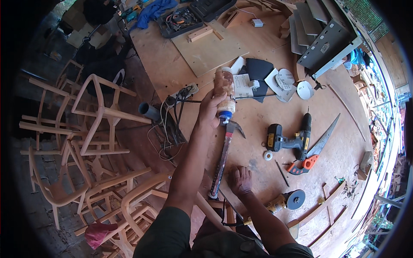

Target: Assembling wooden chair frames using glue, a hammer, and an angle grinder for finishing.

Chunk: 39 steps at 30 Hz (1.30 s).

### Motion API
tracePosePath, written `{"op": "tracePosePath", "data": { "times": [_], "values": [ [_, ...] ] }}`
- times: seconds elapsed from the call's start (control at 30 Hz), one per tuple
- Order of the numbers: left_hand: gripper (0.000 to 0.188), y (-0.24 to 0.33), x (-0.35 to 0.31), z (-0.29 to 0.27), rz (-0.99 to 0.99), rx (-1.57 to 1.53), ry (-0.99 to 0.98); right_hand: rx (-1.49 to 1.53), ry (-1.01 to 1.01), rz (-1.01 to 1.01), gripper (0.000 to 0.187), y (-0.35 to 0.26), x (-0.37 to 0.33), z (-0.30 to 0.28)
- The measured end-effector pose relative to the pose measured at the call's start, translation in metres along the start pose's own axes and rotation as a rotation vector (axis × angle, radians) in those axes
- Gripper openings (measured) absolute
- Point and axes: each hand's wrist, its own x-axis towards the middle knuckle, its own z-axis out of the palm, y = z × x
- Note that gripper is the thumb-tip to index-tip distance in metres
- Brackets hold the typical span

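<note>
My left hand (210, 107) is wrapped round a stained whitish plastic bottle (225, 88), held cap down above the workbench. Its blue cap (225, 115) points toward me. Just below the cap lies a claw hammer (223, 159) with a worn red and dark handle. Close to the bench's near edge, my right hand (241, 180) rests on the wood with its fingers curled in, and nothing shows in them. An angle grinder (282, 203) lies right of my right wrist. Farther right are a cordless drill (301, 139) and a pruning saw (318, 148) with an orange and black handle.
Unfinished wooden chair frames (103, 114) crowd the floor at left. Cables (167, 124) hang at the bench's left edge. Sanding discs (285, 80), a plug adapter (254, 84), a plywood sheet (202, 53) and an open tool case (180, 21) lie farther back. Wooden strips (318, 206) lie at right.
</note>
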Motion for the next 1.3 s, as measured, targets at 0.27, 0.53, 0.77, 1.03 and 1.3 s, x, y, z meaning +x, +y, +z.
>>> {"op": "tracePosePath", "data": {
  "times": [0.27, 0.53, 0.77, 1.03, 1.3],
  "values": [
    [0.055, 0.092, 0.133, -0.056, 0.431, 1.214, 0.849, 0.060, -0.066, -0.007, 0.032, -0.012, -0.005, 0.002],
    [0.024, 0.013, -0.046, -0.015, 0.526, 0.570, 0.292, -0.008, -0.033, 0.031, 0.030, -0.002, 0.002, 0.004],
    [0.013, -0.085, -0.271, -0.069, 0.355, 1.044, 0.565, -0.081, 0.084, -0.051, 0.024, -0.002, 0.011, 0.005],
    [0.054, -0.108, -0.362, -0.185, 0.195, 1.219, 1.223, -0.124, 0.133, -0.131, 0.015, -0.003, 0.007, 0.007],
    [0.067, -0.083, -0.314, -0.221, 0.197, 1.130, 1.211, -0.145, 0.156, -0.177, 0.012, 0.002, 0.012, 0.007]
  ]
}}
